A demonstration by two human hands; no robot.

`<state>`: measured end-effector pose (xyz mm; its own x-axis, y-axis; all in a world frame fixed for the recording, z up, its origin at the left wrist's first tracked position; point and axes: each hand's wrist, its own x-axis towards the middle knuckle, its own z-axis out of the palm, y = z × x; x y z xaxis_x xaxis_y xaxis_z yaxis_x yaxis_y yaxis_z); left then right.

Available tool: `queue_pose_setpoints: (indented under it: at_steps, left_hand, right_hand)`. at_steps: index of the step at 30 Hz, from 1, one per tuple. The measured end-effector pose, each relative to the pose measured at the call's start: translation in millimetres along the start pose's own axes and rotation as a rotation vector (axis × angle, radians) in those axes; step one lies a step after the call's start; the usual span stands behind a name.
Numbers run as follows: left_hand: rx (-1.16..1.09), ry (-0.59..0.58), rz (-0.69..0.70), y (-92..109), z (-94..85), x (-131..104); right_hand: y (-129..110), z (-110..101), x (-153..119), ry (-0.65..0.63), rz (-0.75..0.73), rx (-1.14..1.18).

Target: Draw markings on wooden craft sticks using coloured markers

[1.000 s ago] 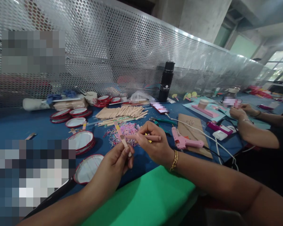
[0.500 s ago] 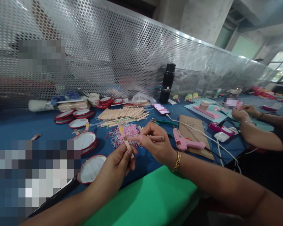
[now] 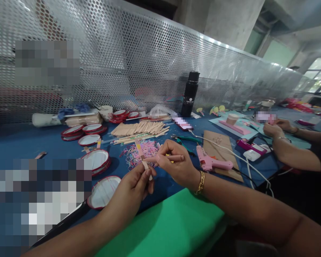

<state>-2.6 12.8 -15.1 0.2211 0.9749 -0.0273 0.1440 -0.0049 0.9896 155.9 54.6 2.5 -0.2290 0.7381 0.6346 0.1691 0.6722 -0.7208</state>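
My left hand (image 3: 136, 185) pinches the lower end of a wooden craft stick (image 3: 138, 147), which tilts up and to the left. Bands of colour, yellow and brown among them, cross the stick's upper part. In my right hand (image 3: 178, 167) is a brownish-pink marker (image 3: 178, 157), held like a pen. Its tip meets the stick just above my left fingertips. Behind the stick lies a tangled heap of pastel elastic bands (image 3: 128, 157) on the blue table.
Beyond the bands is a pile of plain craft sticks (image 3: 139, 128). A pink glue gun (image 3: 216, 164) rests on cardboard (image 3: 222, 137) at right, near green-handled pliers (image 3: 187, 139). Round red-rimmed tins (image 3: 96, 159) stand left. A black bottle (image 3: 190, 94) stands behind. A co-worker's hands (image 3: 275, 129) are far right.
The marker's tip has slid a little down the stick, toward my left fingers. The brown area on the stick looks longer. My left hand stays in nearly the same place.
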Motion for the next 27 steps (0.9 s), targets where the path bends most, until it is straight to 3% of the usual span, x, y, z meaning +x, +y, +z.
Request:
queue_pose_setpoints:
  at_steps: [22, 27]
  left_hand:
    - [-0.006, 0.011, -0.003, -2.2, 0.4, -0.3]
    - [-0.029, 0.015, -0.02, -2.0, -0.5, -0.1]
  right_hand:
    - [-0.1, 0.0, 0.8, 0.016, 0.018, 0.008]
    - [-1.7, -1.7, 2.7, 0.076, 0.012, -0.036]
